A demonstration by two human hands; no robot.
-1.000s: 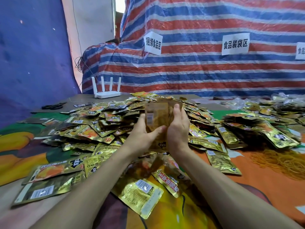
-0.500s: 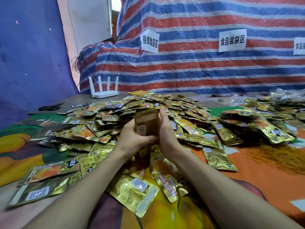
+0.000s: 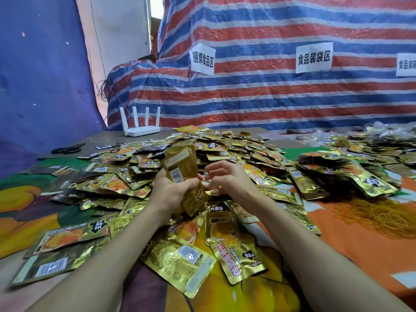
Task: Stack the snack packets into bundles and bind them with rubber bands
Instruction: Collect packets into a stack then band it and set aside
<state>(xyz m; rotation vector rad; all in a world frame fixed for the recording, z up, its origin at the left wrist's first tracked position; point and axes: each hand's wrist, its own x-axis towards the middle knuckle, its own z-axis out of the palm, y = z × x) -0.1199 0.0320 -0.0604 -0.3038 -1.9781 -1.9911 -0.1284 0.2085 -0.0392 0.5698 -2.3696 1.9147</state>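
My left hand (image 3: 173,192) grips an upright stack of gold snack packets (image 3: 182,165), tilted a little to the left, barcode labels facing me. My right hand (image 3: 227,179) hovers just right of the stack with its fingers loosely spread, and I see nothing in it. A big heap of loose gold packets (image 3: 225,145) covers the table behind and around both hands. Several more packets (image 3: 177,264) lie flat near my forearms. A pile of yellow rubber bands (image 3: 380,217) lies on the orange cloth at the right.
Bound bundles of packets (image 3: 337,167) lie to the right of the heap. A white router (image 3: 141,129) and black scissors (image 3: 67,149) sit at the far left of the table. A striped tarp (image 3: 270,97) with paper signs hangs behind.
My right hand has let go of the stack and drawn away to the right. The stack now sits in my left hand alone and leans left.
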